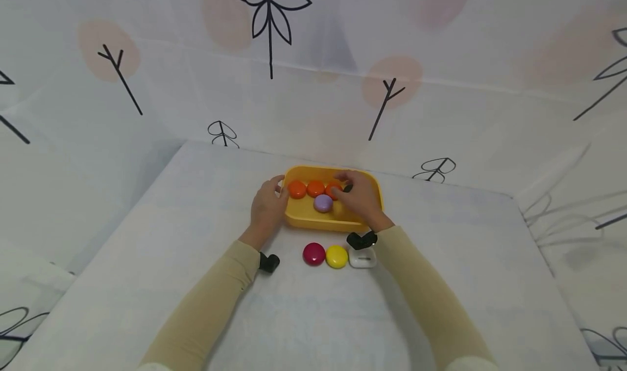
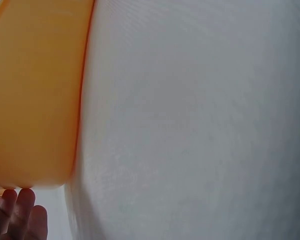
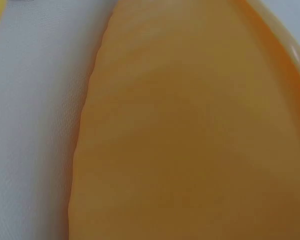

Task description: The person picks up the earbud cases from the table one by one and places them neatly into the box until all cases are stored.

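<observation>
Hands (image 1: 268,205) (image 1: 361,198) touch tray (image 1: 320,224) and orange disc (image 1: 332,190); white piece (image 1: 361,264) bears a dash (image 1: 364,259).

- I saw a whitish backdrop (image 1: 313,107) behind the table (image 1: 299,322), with a faint crease running across it.
- Black line-drawn leaves (image 1: 269,0) and twigs (image 1: 381,110) marked it, some over peach blotches (image 1: 411,74).
- Pale walls (image 1: 59,164) flanked the table.
- The light looked soft to me.

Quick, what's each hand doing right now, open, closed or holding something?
Left hand: touching the left end of the yellow tray; cannot tell if gripping.
Right hand: closed, pinching the rightmost orange disc.
</observation>
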### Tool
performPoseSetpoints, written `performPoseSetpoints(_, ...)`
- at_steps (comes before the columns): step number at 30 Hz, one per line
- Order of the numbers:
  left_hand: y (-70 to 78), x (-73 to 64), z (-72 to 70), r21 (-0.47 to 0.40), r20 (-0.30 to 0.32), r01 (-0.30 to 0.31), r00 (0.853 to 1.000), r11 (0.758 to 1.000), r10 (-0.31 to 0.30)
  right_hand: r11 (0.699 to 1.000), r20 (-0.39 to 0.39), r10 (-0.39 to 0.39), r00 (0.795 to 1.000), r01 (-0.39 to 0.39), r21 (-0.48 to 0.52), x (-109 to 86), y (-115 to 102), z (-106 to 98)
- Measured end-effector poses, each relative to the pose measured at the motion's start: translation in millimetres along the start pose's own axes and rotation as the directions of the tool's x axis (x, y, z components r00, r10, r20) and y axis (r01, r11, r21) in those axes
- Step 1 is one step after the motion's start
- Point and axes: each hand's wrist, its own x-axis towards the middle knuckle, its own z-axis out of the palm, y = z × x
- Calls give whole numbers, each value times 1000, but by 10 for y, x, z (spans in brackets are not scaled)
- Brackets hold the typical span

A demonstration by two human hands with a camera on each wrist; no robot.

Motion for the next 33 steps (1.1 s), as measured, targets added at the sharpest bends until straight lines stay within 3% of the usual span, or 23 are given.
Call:
performPoseSetpoints(7,15,-23,-3,-1,-12,15,1000,1000,-15,995,7,15,1000,-14,-99,49,68,59)
performPoseSetpoints(15,18,-31,-14,-9,-22,-18,1000,1000,18,957,-51,97,994,-107,-270,22,48,62)
performPoseSetpoints(33,6,-20,-5,-4,-39,-35,999,999,35,902,-69,212,975,-222,-371,20,29,58)
